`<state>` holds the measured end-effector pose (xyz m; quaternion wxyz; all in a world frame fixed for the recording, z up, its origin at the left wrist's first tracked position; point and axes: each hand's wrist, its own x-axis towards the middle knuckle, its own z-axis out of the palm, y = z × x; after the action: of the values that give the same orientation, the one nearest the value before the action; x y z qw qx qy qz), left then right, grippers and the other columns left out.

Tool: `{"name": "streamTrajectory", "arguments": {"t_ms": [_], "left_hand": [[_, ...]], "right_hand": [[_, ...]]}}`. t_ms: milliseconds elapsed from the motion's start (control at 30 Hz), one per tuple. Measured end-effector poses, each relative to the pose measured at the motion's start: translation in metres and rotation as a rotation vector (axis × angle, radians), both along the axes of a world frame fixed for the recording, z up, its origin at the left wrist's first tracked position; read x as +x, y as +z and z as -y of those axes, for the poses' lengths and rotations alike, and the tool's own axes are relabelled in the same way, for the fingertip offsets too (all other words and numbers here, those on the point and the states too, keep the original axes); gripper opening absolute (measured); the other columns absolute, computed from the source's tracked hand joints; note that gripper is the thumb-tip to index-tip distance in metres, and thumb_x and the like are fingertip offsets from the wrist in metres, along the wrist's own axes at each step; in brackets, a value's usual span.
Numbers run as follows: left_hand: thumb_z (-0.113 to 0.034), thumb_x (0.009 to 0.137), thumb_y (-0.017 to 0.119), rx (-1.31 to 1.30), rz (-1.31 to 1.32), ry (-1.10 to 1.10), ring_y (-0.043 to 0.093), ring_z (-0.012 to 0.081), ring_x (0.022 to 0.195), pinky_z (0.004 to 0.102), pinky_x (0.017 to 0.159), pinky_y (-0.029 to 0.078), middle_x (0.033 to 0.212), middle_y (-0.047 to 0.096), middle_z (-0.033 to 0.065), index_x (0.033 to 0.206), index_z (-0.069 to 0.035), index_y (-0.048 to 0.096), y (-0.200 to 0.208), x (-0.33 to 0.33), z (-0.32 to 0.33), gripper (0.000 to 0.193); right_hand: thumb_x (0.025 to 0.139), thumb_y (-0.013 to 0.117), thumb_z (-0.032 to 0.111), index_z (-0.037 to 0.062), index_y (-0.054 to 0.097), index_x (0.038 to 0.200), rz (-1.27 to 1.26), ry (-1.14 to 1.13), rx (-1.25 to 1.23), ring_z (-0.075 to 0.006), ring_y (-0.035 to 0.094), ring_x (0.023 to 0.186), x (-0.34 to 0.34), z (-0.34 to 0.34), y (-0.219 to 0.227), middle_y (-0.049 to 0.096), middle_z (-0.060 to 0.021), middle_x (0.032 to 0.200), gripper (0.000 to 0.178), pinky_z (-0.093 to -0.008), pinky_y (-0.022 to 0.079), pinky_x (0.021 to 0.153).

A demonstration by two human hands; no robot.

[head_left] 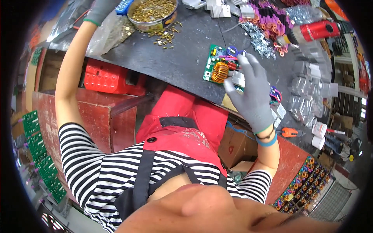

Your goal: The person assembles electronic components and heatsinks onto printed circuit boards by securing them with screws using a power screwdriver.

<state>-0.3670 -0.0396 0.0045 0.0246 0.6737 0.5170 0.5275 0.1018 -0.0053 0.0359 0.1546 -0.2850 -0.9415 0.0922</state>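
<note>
Lying on the dark workbench (171, 62) near its front edge is a green circuit board (215, 62) carrying a copper-wound ring coil (220, 72) and a few blue and red parts. The right hand (250, 91), in a grey knit glove, is resting over the board's right side and is pinching a small white cylindrical part (237, 79) between thumb and fingers, just beside the coil. The left hand (99, 9), also gloved in grey, is reaching far up to the back of the bench beside a round tin (152, 15) filled with small brass pieces; its fingers are running out of view at the top edge, so I cannot tell whether they are holding anything. Loose brass pieces (165, 37) are lying scattered in front of the tin, and a clear plastic bag (107, 35) is sitting under the left wrist. To the right of the board a red power screwdriver (314, 32) is lying among silver screws (256, 37) and magenta sleeved parts (268, 19). Stacks of green boards (40, 155) are standing at the person's far left.
</note>
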Motion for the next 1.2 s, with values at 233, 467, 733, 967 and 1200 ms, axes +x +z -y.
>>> {"name": "streamTrajectory", "arguments": {"t_ms": [233,467,733,967,1200], "left_hand": [[-0.018,0.087,0.062,-0.198,-0.664,-0.207,0.063,0.0276,0.093,0.0393,0.074,0.054,0.102,0.058,0.0086,0.102,-0.009,0.061,-0.073,0.210,0.011,0.017],[-0.008,0.085,0.065,-0.283,-0.464,-0.389,0.063,0.0298,0.095,0.0385,0.081,0.053,0.107,0.062,0.0100,0.111,-0.006,0.063,-0.107,0.212,0.026,0.026],[-0.012,0.089,0.066,-0.394,0.024,-0.285,0.065,0.0288,0.095,0.0344,0.080,0.051,0.103,0.065,0.0105,0.112,-0.007,0.067,-0.109,0.200,0.025,0.023],[-0.013,0.089,0.066,-0.404,-0.033,-0.225,0.066,0.0293,0.093,0.0353,0.077,0.052,0.102,0.065,0.0109,0.111,-0.008,0.068,-0.114,0.202,0.025,0.023],[-0.010,0.090,0.064,-0.450,-0.031,-0.236,0.065,0.0292,0.099,0.0349,0.084,0.052,0.106,0.065,0.0125,0.110,-0.003,0.067,-0.111,0.203,0.025,0.021]], "right_hand": [[0.072,0.078,0.031,0.0035,0.056,0.119,0.366,0.138,0.082,-0.0310,0.058,0.104,-0.027,-0.008,-0.036,0.060,-0.0143,0.109,0.058,-0.0425,0.045,0.089],[0.071,0.078,0.027,0.0041,0.058,0.104,0.432,0.206,0.115,-0.0284,0.061,0.097,-0.037,-0.021,-0.056,0.062,-0.0125,0.098,0.045,-0.0423,0.045,0.085],[0.074,0.075,0.027,0.0012,0.058,0.107,0.386,0.223,0.115,-0.0310,0.060,0.100,-0.063,-0.029,-0.057,0.061,-0.0155,0.101,0.046,-0.0428,0.046,0.089],[0.075,0.074,0.028,0.0012,0.058,0.111,0.469,0.242,0.099,-0.0304,0.061,0.102,-0.072,-0.028,-0.052,0.062,-0.0159,0.105,0.048,-0.0420,0.046,0.091],[0.076,0.074,0.028,0.0019,0.059,0.112,0.501,0.236,0.100,-0.0295,0.061,0.102,-0.074,-0.030,-0.054,0.062,-0.0155,0.105,0.047,-0.0414,0.046,0.091]]}}
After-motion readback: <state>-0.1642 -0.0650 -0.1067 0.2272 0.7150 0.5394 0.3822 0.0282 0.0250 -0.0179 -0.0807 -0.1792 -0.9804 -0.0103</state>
